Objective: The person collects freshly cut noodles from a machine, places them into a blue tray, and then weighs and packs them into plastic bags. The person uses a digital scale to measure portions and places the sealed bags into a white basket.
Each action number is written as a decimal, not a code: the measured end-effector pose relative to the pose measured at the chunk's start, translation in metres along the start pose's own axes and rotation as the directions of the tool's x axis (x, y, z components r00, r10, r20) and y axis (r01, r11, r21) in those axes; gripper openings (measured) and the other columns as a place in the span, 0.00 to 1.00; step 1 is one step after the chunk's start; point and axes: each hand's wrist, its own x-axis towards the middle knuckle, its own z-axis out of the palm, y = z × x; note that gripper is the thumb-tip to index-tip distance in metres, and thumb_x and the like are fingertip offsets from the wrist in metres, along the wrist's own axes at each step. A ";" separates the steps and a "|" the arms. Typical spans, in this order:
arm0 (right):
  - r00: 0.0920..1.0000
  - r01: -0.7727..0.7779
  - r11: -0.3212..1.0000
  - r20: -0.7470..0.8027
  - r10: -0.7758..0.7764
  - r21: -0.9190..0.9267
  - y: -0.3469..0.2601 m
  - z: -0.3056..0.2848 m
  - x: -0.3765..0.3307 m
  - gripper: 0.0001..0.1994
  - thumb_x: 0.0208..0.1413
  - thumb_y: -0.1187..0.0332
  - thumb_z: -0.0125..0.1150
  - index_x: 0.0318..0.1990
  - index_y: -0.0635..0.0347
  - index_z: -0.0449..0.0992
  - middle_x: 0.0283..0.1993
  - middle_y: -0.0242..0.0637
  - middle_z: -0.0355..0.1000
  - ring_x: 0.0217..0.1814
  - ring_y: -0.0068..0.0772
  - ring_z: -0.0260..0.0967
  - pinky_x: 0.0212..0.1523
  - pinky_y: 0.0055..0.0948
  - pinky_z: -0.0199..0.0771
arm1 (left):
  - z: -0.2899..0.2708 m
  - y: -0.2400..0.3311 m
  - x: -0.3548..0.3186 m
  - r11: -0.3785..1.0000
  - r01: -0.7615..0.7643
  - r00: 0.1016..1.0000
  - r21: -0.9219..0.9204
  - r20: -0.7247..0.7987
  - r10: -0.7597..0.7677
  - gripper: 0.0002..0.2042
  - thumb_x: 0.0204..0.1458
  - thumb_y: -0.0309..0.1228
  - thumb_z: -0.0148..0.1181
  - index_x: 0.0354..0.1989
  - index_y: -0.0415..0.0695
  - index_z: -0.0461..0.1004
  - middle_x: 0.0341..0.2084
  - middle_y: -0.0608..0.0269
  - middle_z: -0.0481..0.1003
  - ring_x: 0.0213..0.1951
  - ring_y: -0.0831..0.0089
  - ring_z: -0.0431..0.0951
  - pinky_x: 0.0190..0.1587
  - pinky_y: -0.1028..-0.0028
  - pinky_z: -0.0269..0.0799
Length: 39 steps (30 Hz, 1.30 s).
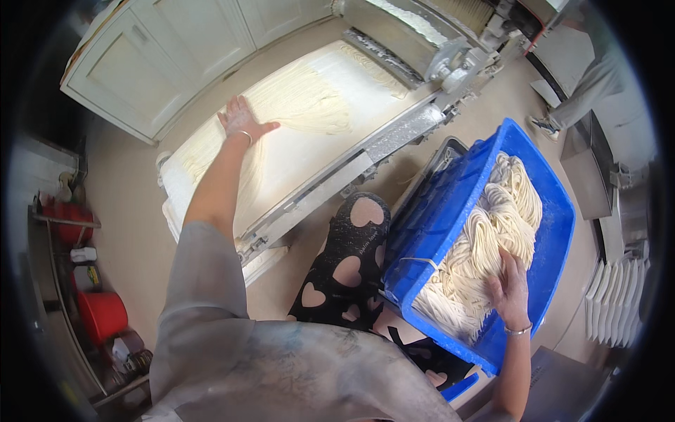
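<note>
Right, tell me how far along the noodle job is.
Done: bundles of noodles already fill much of the blue crate. In hand: the right hand presses on that pile, while the left hand lies flat on loose strands on the white belt. Left: those strands, which lie outside the crate.

White cabinet doors upper left; red bucket far below them on the shelf; stacked white trays opposite, far right.

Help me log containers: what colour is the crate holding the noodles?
Blue crate, clearest in the head view.
</note>
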 end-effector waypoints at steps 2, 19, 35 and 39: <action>1.000 -0.012 0.999 -0.002 0.012 0.037 -0.001 -0.001 0.002 0.29 0.57 0.53 0.56 0.60 0.64 0.66 0.52 0.53 0.66 0.53 0.54 0.65 0.55 0.42 0.66 | -0.007 -0.018 0.010 0.999 0.025 0.999 -0.034 0.047 -0.023 0.57 0.35 0.64 0.66 0.69 0.38 0.49 0.69 0.48 0.50 0.71 0.55 0.47 0.70 0.54 0.43; 0.969 0.037 0.999 -0.245 -0.043 -0.028 0.007 -0.006 0.000 0.18 0.58 0.66 0.56 0.54 0.63 0.71 0.54 0.52 0.66 0.57 0.56 0.64 0.58 0.42 0.65 | -0.065 -0.086 -0.050 0.888 -0.085 0.984 -0.453 0.104 0.147 0.34 0.46 0.41 0.55 0.60 0.32 0.61 0.35 0.45 0.78 0.37 0.56 0.79 0.45 0.64 0.72; 0.739 0.341 0.940 -0.620 -0.263 0.008 -0.078 -0.104 0.049 0.40 0.43 0.61 0.73 0.64 0.57 0.59 0.54 0.49 0.70 0.57 0.50 0.69 0.55 0.41 0.69 | -0.266 0.270 -0.303 -0.113 -0.613 0.240 -0.782 -0.321 0.916 0.16 0.50 0.37 0.56 0.42 0.37 0.75 0.37 0.61 0.76 0.38 0.75 0.73 0.45 0.74 0.68; 0.978 -0.142 0.977 -0.177 0.113 -0.159 -0.013 -0.067 0.011 0.21 0.45 0.73 0.62 0.49 0.59 0.67 0.46 0.49 0.70 0.49 0.53 0.70 0.48 0.45 0.72 | -0.179 0.302 -0.301 0.127 -0.365 0.347 -0.922 -0.008 0.938 0.14 0.45 0.35 0.61 0.37 0.38 0.75 0.32 0.62 0.74 0.34 0.75 0.70 0.39 0.76 0.66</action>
